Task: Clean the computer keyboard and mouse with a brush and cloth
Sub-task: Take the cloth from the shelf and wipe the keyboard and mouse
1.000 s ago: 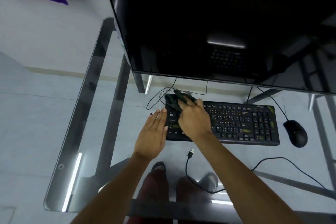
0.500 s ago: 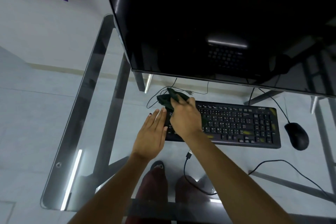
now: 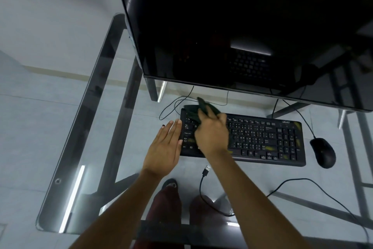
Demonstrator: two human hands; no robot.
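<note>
A black keyboard [image 3: 262, 139] with yellowish smudges lies on the glass desk [image 3: 84, 127] below the monitor. My right hand [image 3: 212, 133] grips a dark cloth [image 3: 194, 110] and presses it on the keyboard's upper left keys. Flat with straight fingers, my left hand [image 3: 166, 145] rests on the glass against the keyboard's left edge. A black mouse [image 3: 323, 151] sits to the right of the keyboard. No brush is in view.
A large dark monitor [image 3: 242, 26] overhangs the desk's back. A loose USB plug [image 3: 206, 170] and its cable lie on the glass in front of the keyboard. Thin cables [image 3: 171, 105] loop behind the keyboard's left end. Legs and floor show through the glass.
My right hand with the cloth has shifted a little right across the keyboard's left part after swinging left. My left hand stays beside the keyboard.
</note>
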